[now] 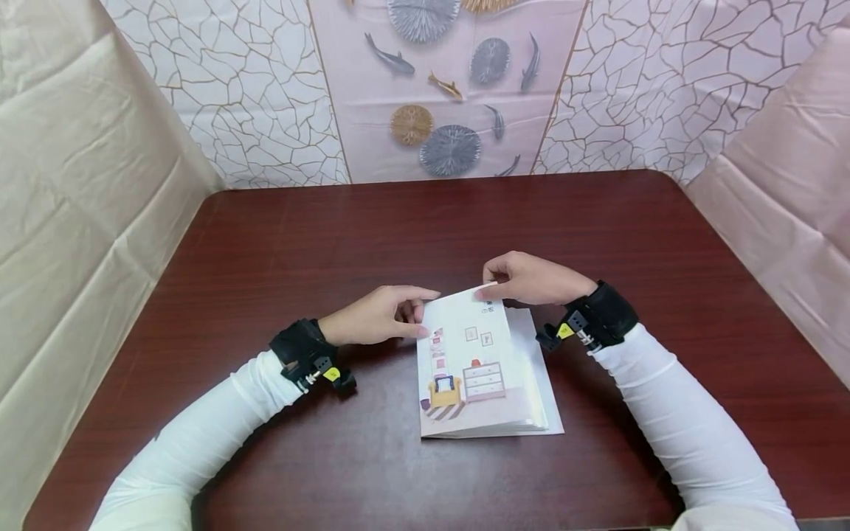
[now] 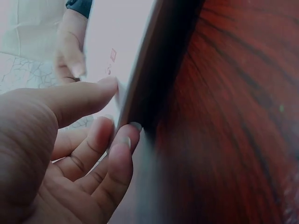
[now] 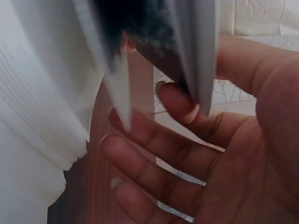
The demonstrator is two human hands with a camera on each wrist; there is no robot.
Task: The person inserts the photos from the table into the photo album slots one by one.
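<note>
A white booklet [image 1: 458, 361] with a printed armchair, dresser and small frames on its cover lies on the table, its cover lifted at the right. My left hand [image 1: 378, 316] holds its upper left edge; in the left wrist view the thumb [image 2: 88, 100] lies on the cover and fingertips curl at the spine. My right hand [image 1: 534, 279] pinches the cover's top right corner between thumb and index finger. In the right wrist view, several glossy pages [image 3: 42, 93] stand fanned apart, with the other right fingers loosely curled below the pinched edge.
The booklet is on a dark red-brown wooden table [image 1: 299, 236]. Beige cloth [image 1: 80, 184] hangs at the left and another cloth [image 1: 777, 169] at the right. A patterned backdrop [image 1: 451, 88] rises behind the far edge. Both wrists wear black camera straps [image 1: 302, 350].
</note>
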